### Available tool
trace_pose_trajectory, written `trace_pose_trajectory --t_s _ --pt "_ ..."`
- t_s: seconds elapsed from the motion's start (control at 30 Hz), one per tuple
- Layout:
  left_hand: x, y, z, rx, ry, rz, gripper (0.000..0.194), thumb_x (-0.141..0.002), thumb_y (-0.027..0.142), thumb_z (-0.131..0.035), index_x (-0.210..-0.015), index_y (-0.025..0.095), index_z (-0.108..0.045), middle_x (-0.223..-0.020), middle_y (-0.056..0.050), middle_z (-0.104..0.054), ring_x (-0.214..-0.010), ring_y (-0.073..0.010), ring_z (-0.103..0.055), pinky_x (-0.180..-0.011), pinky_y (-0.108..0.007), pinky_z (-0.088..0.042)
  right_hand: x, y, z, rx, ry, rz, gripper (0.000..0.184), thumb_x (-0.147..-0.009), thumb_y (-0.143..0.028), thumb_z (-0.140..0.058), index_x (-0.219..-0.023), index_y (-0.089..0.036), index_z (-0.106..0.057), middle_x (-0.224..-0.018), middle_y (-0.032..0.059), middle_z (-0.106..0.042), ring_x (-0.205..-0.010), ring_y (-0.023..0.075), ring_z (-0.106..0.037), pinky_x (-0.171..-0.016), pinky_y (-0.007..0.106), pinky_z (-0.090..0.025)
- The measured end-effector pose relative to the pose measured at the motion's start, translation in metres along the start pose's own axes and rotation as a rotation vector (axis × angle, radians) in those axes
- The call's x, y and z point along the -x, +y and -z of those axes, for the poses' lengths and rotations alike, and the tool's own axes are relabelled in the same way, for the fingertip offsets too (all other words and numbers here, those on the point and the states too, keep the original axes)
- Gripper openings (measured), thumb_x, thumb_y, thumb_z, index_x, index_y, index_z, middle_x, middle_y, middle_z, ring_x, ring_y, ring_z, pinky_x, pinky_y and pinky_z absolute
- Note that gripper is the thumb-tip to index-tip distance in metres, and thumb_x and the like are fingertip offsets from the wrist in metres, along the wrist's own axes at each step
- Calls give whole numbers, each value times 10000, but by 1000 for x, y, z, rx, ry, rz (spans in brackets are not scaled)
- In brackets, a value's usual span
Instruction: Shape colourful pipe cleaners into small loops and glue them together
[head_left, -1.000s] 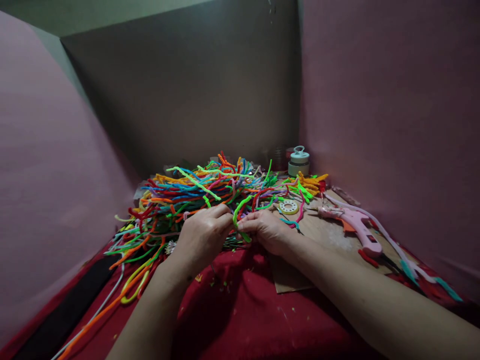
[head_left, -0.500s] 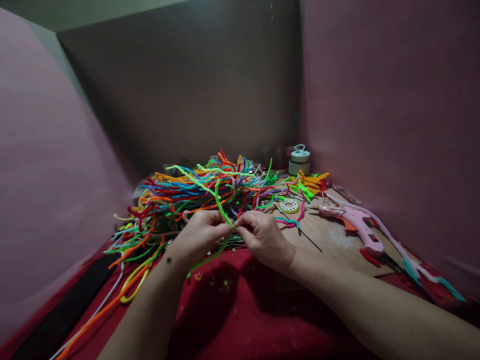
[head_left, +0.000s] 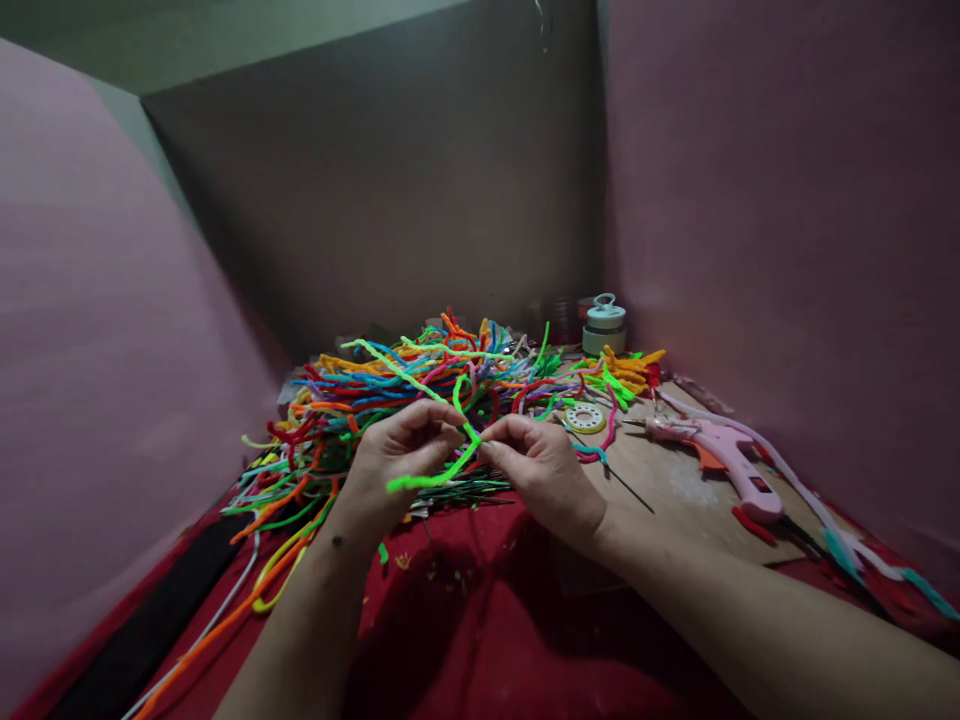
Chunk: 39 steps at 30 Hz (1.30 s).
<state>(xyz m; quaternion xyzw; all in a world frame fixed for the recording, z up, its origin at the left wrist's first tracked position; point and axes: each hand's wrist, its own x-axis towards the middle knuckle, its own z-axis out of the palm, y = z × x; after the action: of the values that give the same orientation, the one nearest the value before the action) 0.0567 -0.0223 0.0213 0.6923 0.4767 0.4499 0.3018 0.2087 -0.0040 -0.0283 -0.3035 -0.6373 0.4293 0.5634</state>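
A bright green pipe cleaner [head_left: 442,478] is pinched between my two hands, above the front edge of a big colourful heap. My left hand [head_left: 405,450] closes thumb and forefinger on it; one bent end reaches toward me below those fingers, and another part rises behind them. My right hand [head_left: 536,465] pinches it close to where the strands meet, fingertips almost touching the left ones. Just behind lies the heap of pipe cleaners [head_left: 375,375] in many colours.
On a board [head_left: 675,540] at the right lie a pink glue gun [head_left: 720,450], a round white-and-yellow disc [head_left: 585,418] and orange and green fuzzy pieces [head_left: 626,370]. A pale green lidded container [head_left: 604,325] stands behind. Red cloth [head_left: 450,640] covers the front, with small scraps on it.
The green pipe cleaner's lower end has swung up and now points left in front of my left hand. The upper part sits lower. The view has shifted slightly.
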Motion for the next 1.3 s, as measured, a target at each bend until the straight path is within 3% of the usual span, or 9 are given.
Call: trace_pose_trajectory --t_s 0.07,0.13,0.3,0.43,0.6,0.7,0.97,1.13,1.3 --pt "1 1 2 -221 -33 -233 95 -758 221 -597 -840 189 -634 -874 -27 -558 -812 -136 -535 -708 -245 -429 -2 -2 -1 -164 -44 -140 89 -707 -235 -585 -692 -149 -607 -625 -1 -576 -574 105 -485 -550 231 -367" --pt "2 1 4 -400 -86 -376 88 -791 198 -556 -830 195 -635 -926 -36 -537 -876 -142 -521 -758 -251 -420 -3 -4 -1 -257 -76 -207 103 -671 -237 -611 -641 -140 -589 -588 -15 -546 -544 89 -452 -532 225 -348" --pt "3 3 5 -558 -109 -444 99 -816 197 -516 -734 177 -568 -841 -24 -534 -815 -132 -502 -706 -238 -408 -3 -7 -1 -323 -121 -256 97 -637 -212 -616 -595 -146 -559 -537 -45 -495 -505 69 -400 -509 219 -316" --pt "5 9 -1 -506 -127 -231 159 -804 242 -506 -664 168 -503 -648 18 -475 -621 -104 -431 -564 -217 -350 1 -5 -2 -231 -100 -193 106 -667 -215 -599 -595 -151 -556 -535 -44 -479 -509 74 -390 -499 218 -308" --pt "1 4 -13 47 -135 235 237 -732 336 -551 -606 157 -459 -531 47 -380 -478 -71 -328 -447 -204 -259 5 0 -4 13 1 -35 94 -726 -198 -550 -666 -161 -612 -609 -5 -575 -568 107 -480 -550 231 -364" --pt "-2 -4 -16 258 -161 292 235 -708 335 -572 -617 154 -453 -542 44 -389 -479 -70 -342 -460 -205 -283 6 2 -4 104 53 53 114 -743 -197 -537 -685 -170 -631 -659 16 -615 -624 128 -527 -613 244 -391" --pt "-2 -5 -8 -156 -69 63 197 -794 334 -508 -696 163 -490 -621 44 -434 -576 -87 -394 -538 -209 -325 -3 0 -2 -302 -95 -291 168 -687 -295 -608 -641 -134 -607 -566 -11 -547 -519 84 -435 -510 225 -337" --pt "-1 -10 -14 -511 41 -206 145 -822 276 -482 -761 167 -555 -687 10 -555 -637 -111 -492 -613 -231 -381 -4 1 -2 -304 -24 -266 181 -673 -288 -619 -581 -138 -577 -524 -28 -513 -493 75 -407 -496 222 -317" --pt "-1 -18 -16 -726 45 -471 145 -858 216 -432 -810 172 -562 -762 -32 -576 -731 -137 -526 -677 -258 -402 -4 5 -2 -234 21 -212 148 -682 -266 -610 -599 -147 -584 -557 -22 -528 -529 91 -440 -526 228 -346"
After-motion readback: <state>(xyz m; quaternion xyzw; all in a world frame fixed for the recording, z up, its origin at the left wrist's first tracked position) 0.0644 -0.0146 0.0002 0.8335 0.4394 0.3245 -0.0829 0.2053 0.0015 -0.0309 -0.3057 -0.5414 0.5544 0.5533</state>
